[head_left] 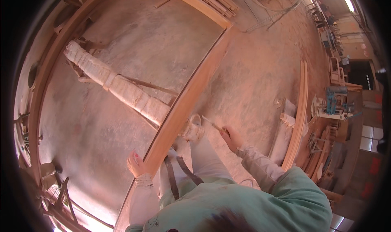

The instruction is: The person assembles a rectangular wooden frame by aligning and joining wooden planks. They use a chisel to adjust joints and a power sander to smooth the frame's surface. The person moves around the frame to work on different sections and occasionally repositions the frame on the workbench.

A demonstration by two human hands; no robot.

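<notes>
Steadying the wooden beam [192, 91], which crossed over the wrapped support [132, 96], likely suited the left hand [136, 165] at its edge, its grip impossible to tell; the right hand [232, 138], closed around a slim tool [216, 126], probably needed a controlled angle.

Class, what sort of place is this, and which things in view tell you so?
Most likely a woodworking shop: there is a large wooden frame at the person's left hand, a stack of planks beyond it, and a blue machine at the right.
</notes>
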